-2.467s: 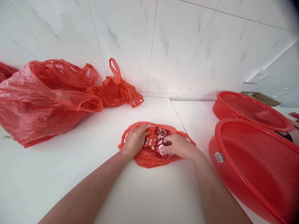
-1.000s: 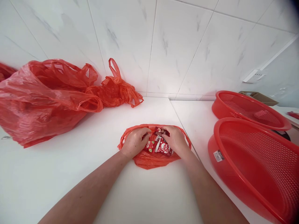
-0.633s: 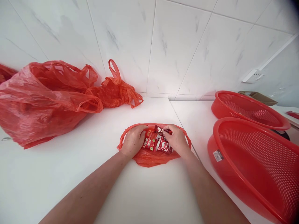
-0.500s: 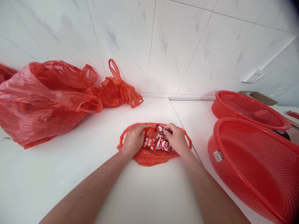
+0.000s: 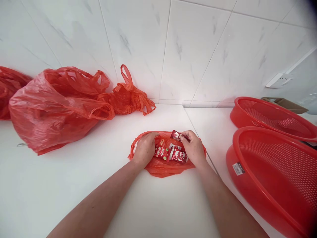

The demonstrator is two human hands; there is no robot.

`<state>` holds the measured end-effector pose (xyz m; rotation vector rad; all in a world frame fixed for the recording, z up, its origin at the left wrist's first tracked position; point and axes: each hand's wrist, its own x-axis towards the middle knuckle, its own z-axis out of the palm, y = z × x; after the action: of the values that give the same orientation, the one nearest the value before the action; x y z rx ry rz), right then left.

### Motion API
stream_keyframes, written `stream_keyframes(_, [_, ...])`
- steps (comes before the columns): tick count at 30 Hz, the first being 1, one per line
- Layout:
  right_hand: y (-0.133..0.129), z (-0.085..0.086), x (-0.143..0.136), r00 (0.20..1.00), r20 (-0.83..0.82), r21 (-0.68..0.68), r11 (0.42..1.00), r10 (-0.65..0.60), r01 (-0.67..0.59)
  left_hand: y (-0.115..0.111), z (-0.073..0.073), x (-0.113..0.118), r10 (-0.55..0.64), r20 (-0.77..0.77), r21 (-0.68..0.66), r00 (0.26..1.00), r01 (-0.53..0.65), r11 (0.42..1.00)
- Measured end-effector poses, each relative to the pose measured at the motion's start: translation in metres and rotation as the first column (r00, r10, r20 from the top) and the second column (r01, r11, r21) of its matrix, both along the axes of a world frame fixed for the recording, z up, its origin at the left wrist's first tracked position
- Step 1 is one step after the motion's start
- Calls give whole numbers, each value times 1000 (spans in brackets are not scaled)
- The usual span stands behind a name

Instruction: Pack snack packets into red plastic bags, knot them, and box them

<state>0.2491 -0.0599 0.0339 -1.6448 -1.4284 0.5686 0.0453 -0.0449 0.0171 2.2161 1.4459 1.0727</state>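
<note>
An orange-red plastic bag (image 5: 162,170) lies opened on the white table, with several small red snack packets inside. My right hand (image 5: 194,147) pinches a dark red packet (image 5: 176,135) near the bag's far rim. Below it rests a red packet with white print (image 5: 178,155). At the left side of the bag, my left hand (image 5: 145,149) is closed with its fingertips inside the rim, beside a red packet with green dots (image 5: 161,153); what it grips, if anything, is hidden.
Large red bags (image 5: 53,115) and a smaller crumpled bag (image 5: 128,99) stand at the back left by the tiled wall. Two red perforated baskets (image 5: 236,142) (image 5: 235,114) are on the right, with a brown box (image 5: 287,105) behind.
My right hand has lifted the dark red packet slightly away from the packets under it, toward the far rim. The whole view has shifted a little to the left.
</note>
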Motion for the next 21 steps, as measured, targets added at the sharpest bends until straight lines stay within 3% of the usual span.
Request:
stream_keyframes(4, [1, -3, -1, 994, 109, -25, 1000, 0, 3, 0, 0, 0, 34, -61, -54, 998, -38, 998])
stream_keyframes(10, [-1, 0, -5, 977, 205, 32, 997, 64, -72, 3, 1, -3, 60, -141, -24, 988, -64, 998])
stream_keyframes(15, [-2, 0, -4, 986, 160, -52, 998, 39, -31, 5, 2, -4, 81, -184, -4, 980, -83, 997])
stream_keyframes(21, [-3, 1, -5, 997, 76, 43, 999, -13, 10, 5, 1, -4, 59, -190, 18, 980, -56, 998])
